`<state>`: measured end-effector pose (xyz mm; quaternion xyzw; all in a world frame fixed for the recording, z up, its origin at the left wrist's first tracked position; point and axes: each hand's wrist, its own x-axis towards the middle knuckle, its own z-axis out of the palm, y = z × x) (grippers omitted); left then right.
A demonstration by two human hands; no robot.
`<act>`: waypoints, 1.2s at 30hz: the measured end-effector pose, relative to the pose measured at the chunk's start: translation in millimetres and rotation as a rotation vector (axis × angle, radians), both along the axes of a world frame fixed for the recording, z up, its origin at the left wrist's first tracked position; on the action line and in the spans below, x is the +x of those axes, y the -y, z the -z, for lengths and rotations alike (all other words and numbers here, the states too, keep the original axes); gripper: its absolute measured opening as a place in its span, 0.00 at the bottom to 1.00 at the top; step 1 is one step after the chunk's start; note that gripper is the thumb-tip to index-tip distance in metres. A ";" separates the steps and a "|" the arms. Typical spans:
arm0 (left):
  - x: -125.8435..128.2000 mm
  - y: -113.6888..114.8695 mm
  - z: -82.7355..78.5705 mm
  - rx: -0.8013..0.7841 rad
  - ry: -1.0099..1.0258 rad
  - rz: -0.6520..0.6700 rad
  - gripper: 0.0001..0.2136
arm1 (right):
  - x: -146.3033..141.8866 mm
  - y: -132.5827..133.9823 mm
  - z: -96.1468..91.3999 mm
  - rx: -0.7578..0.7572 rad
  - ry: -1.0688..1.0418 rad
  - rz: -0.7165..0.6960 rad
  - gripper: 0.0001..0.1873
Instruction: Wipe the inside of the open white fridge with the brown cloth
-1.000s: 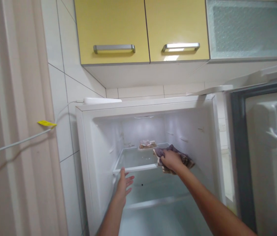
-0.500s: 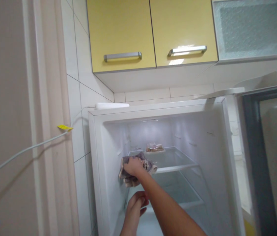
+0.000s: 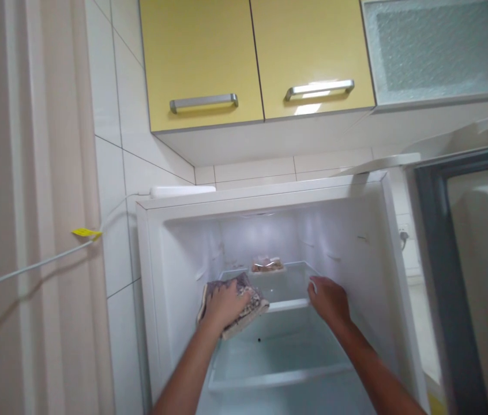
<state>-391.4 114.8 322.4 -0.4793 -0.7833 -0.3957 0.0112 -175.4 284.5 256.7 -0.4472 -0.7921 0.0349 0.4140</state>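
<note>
My left hand (image 3: 228,304) lies over a crumpled grey-brown patterned cloth (image 3: 248,323), fingers curved on it, at the front left of the upper glass shelf (image 3: 287,282) in the fridge. The cloth hides that corner of the shelf. At the shelf's front right, my right hand (image 3: 329,300) is closed with curled fingers around its edge; the fingertips are partly hidden. Behind both hands, a small clear-wrapped food tray (image 3: 267,265) sits at the back of this shelf.
A lower glass shelf (image 3: 278,377) lies beneath, with a small dark speck (image 3: 259,340). The fridge door (image 3: 451,276) stands open at right. Yellow cupboards (image 3: 203,63) hang above. A white cable (image 3: 32,268) with a yellow tag crosses at left.
The cloth was under my right hand; now my left hand is on it. My right hand has moved right to the shelf's other side. The view has shifted slightly.
</note>
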 end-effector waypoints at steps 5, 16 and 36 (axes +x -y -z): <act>-12.5 -30.4 10.3 -0.457 -0.340 -0.093 0.35 | 7.3 -11.7 40.7 0.252 -0.095 0.027 0.21; -104.4 -110.5 2.0 -0.573 -0.523 0.095 0.28 | 5.2 -35.0 76.3 0.721 -0.310 -0.080 0.12; -89.4 -78.0 5.4 -0.514 -0.573 0.216 0.25 | 2.8 -30.8 72.0 0.689 -0.342 -0.077 0.12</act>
